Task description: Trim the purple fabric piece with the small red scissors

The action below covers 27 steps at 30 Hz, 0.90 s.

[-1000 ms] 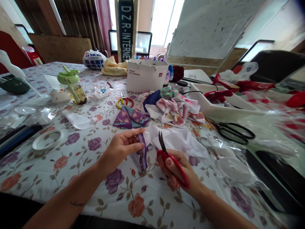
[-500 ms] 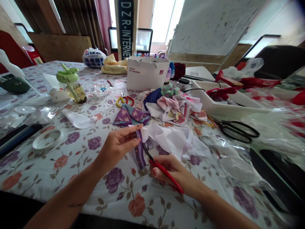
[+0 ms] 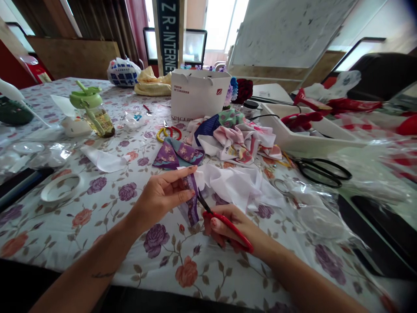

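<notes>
My left hand pinches a narrow purple patterned fabric strip, with white material showing at its top. In my right hand are red-handled scissors, their dark blades pointing up and left at the strip's right edge. Whether the blades touch the fabric I cannot tell. Just beyond my hands lies a folded purple and teal cloth. White sheer fabric spreads behind my right hand. A heap of mixed fabric pieces sits farther back.
Small red-and-yellow-handled pliers or snips lie behind the folded cloth. Large black scissors rest at right, near a white tray. A white paper bag stands at the back. A tape roll and a green-lidded bottle are at left.
The red scissors have turned a little, and their handles now look wider apart. My left hand still pinches the strip. The whole view has shifted slightly.
</notes>
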### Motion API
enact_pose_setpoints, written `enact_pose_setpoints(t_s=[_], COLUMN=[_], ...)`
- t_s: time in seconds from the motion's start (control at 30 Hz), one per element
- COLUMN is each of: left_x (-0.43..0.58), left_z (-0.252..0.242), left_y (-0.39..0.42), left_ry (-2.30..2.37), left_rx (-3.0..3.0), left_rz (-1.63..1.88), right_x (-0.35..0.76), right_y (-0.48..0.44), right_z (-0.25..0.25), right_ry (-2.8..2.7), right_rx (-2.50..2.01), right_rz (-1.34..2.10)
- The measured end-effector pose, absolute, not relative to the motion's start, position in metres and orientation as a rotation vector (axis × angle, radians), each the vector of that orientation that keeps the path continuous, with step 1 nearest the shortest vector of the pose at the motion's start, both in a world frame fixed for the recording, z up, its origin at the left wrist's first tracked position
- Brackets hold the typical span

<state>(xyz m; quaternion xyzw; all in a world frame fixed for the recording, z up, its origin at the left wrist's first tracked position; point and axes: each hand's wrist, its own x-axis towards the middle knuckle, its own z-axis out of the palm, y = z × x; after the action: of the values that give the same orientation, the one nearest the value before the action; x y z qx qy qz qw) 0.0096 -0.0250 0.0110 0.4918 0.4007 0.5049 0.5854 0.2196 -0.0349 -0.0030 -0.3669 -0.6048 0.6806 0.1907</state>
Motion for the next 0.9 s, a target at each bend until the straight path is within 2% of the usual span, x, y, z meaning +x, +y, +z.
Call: enact_pose_setpoints(t_s=[0.43,0.9], left_x=[0.015,0.021], left_z=[0.01,0.006], left_y=[-0.03,-0.032], left_ry=[0.945,1.002], left_rx=[1.262,1.281], left_rz=[1.108,1.245], right_x=[0.218,0.214], right_y=[-0.037,-0.038], right_z=[-0.002,-0.012], right_ry=[-1.626,-1.653], right_rx=[-1.021,-1.006], right_rz=[1.882,1.802])
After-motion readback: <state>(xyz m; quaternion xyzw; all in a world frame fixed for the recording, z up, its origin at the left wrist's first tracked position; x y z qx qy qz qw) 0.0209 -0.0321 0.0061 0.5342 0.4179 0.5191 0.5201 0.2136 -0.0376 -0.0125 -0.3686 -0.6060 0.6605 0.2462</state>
